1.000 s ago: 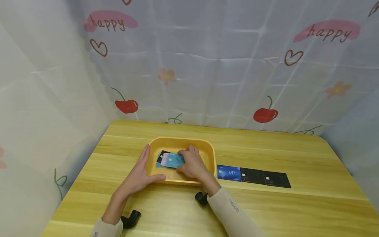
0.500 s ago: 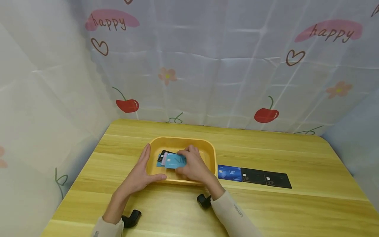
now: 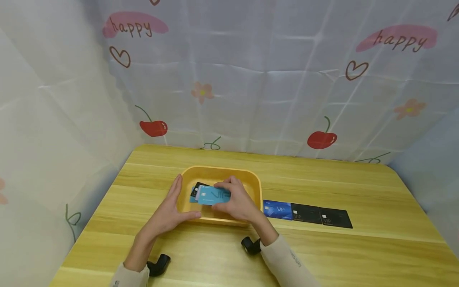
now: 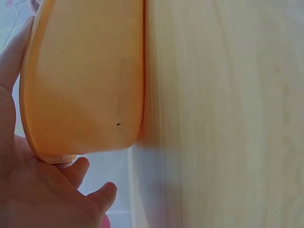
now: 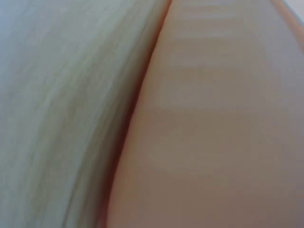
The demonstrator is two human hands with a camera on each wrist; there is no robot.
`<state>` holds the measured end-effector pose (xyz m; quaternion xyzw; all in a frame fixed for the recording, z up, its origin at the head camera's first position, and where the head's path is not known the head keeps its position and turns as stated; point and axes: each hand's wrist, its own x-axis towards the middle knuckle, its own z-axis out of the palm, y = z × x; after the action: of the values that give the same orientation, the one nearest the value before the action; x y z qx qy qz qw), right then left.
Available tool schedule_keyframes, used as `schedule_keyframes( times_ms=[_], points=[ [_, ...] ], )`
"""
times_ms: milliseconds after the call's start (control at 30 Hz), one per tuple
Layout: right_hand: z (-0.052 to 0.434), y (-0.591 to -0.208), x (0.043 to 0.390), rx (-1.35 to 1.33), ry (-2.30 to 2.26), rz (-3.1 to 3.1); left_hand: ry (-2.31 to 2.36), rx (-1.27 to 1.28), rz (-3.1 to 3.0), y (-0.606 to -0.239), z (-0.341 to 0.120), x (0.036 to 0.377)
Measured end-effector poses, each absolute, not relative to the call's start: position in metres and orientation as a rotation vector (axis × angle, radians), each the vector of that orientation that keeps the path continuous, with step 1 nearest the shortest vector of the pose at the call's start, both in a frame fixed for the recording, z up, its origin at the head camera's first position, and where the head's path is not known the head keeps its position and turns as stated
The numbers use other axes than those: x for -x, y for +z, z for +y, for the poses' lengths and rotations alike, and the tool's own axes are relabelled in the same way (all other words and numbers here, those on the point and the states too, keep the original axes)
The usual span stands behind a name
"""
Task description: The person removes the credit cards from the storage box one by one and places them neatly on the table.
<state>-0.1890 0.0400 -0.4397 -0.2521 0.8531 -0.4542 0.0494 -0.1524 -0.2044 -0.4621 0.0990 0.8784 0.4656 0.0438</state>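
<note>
My right hand pinches a light blue VIP card between thumb and fingers, over the inside of a yellow plastic tray. Beneath it, partly covered, lie a black card, another light blue card and a sliver of a pale one. My left hand rests against the tray's left end, fingers straight along the wall and thumb on the near rim. In the left wrist view the tray's outer wall fills the space beside that hand. The right wrist view shows mostly tray wall, without the fingers.
Right of the tray, a blue VIP card and two black VIP cards lie in a row on the wooden table. Black wrist devices show near both sleeves. A printed curtain stands behind the table.
The right hand has drawn the light blue card slightly up and nearer, and more of its VIP lettering shows. The pale card is now mostly covered. The left hand stays in place.
</note>
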Motion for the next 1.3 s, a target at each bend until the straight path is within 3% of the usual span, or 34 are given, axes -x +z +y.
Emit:
schedule_keyframes(
  times_ms=[1300],
  points=[
    [0.107, -0.423, 0.142, 0.598, -1.396, 2.738, 1.443, -0.32, 2.699, -0.461, -0.204, 0.152]
  ],
)
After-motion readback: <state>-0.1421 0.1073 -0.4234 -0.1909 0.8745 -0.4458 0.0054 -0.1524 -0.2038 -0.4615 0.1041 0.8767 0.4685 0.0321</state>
